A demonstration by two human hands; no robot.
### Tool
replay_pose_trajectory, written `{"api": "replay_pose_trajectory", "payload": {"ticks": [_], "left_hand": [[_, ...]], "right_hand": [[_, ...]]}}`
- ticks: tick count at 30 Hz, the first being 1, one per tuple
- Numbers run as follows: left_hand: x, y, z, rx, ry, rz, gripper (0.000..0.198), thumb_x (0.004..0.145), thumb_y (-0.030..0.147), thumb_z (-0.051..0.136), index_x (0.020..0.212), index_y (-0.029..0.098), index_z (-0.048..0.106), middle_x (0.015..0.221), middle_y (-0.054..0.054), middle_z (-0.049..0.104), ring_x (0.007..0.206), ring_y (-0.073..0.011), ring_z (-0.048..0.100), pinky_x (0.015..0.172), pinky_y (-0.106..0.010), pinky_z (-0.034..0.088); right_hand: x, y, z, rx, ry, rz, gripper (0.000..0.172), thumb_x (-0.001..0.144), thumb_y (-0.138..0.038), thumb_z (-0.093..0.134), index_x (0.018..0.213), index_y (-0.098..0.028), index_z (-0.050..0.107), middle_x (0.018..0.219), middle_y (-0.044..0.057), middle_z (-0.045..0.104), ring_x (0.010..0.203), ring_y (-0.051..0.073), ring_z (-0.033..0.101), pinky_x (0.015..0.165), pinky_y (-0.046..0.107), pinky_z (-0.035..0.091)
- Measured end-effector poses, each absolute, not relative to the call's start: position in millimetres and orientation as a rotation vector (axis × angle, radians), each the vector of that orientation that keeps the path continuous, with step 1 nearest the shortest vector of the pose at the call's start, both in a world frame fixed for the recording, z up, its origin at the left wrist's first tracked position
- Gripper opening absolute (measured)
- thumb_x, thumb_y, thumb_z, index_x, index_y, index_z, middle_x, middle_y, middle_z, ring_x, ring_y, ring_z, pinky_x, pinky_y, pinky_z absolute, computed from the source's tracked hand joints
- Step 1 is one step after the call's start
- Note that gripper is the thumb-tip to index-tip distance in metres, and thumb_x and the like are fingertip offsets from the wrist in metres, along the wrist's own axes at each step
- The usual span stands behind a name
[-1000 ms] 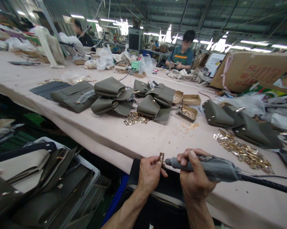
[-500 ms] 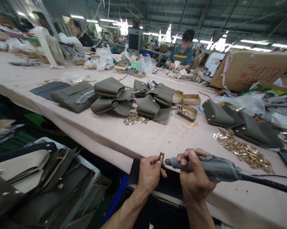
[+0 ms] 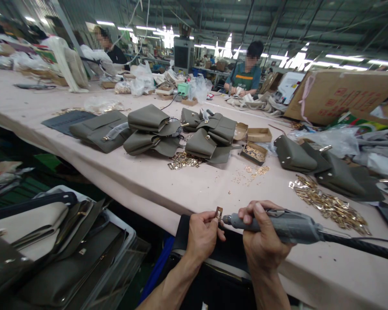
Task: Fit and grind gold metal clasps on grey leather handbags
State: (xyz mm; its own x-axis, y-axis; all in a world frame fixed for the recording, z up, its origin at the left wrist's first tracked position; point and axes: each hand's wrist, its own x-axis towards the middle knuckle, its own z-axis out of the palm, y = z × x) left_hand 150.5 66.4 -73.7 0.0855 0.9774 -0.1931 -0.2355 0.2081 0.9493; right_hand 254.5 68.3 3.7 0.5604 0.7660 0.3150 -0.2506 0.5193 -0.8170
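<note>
Doing this step well called, as I judged it, for a steady left hand [image 3: 202, 237] and a driver [image 3: 281, 226] kept in line with the fitting [image 3: 219, 213], since a slant could have let the tip slip and scratch the metal or jab a finger. A firm pinch, with the skin clear of the tip, seemed the safest hold. The left fingers were closed in a pinch on the fitting; those of the right hand [image 3: 261, 241] were wrapped round the driver's body. The fitting was held up in the near middle, by the near edge of the tabletop [image 3: 181, 193], with the tip at its right; whether they touched could not be told. It looked small, gold-brown and shiny, roughly rectangular, slightly tilted, with a pale patch in its face.
</note>
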Motion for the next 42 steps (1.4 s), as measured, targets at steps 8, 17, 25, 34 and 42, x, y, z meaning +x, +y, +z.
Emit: {"api": "replay_pose_trajectory", "payload": {"ticks": [8,17,25,34,42], "left_hand": [[147.9,65.3,-70.2,1.009,1.093,1.100,0.031,0.087,0.019,0.051,0.096,0.008,0.079,0.055,-0.003,0.070,0.051,-0.0189,0.070,0.060,-0.025,0.057],[146.2,66.3,-67.2,1.048,1.069,1.129,0.034,0.086,0.019,0.049,0.094,0.011,0.081,0.058,-0.002,0.071,0.052,-0.0192,0.070,0.052,-0.022,0.051],[146.1,61.0,-74.3,1.060,1.079,1.196,0.028,0.081,0.016,0.047,0.074,0.015,0.075,0.053,-0.001,0.068,0.048,-0.0170,0.065,0.053,-0.022,0.049],[154.2,51.3,-73.3,1.040,1.054,1.130,0.031,0.085,0.023,0.050,0.090,0.010,0.077,0.062,-0.004,0.071,0.049,-0.0179,0.067,0.060,-0.028,0.057],[153.1,41.7,-67.6,1.107,1.169,1.111,0.032,0.092,0.034,0.061,0.109,0.011,0.073,0.063,-0.003,0.071,0.057,-0.0219,0.072,0.060,-0.027,0.055]], "right_hand": [[251.6,67.0,2.3,-0.834,-0.954,0.701,0.011,0.092,-0.018,0.076,0.092,-0.016,0.065,0.069,-0.002,0.060,0.054,0.013,0.058,0.058,0.029,0.050],[259.2,71.9,-5.6,-0.919,-1.347,0.748,0.010,0.095,-0.022,0.075,0.098,-0.018,0.066,0.075,-0.001,0.064,0.055,0.015,0.061,0.052,0.028,0.050],[253.6,83.6,6.6,-0.923,-1.465,0.992,0.016,0.091,-0.027,0.079,0.087,-0.018,0.067,0.072,-0.001,0.062,0.051,0.011,0.054,0.046,0.024,0.044],[283.4,77.1,29.4,-0.681,-1.408,1.239,0.016,0.084,-0.024,0.083,0.095,-0.019,0.072,0.073,-0.001,0.061,0.051,0.011,0.053,0.048,0.024,0.045],[364.9,100.3,25.8,-0.921,-0.623,1.033,0.041,0.070,-0.030,0.090,0.089,-0.016,0.057,0.079,-0.004,0.055,0.053,0.003,0.044,0.050,0.016,0.045]]}}
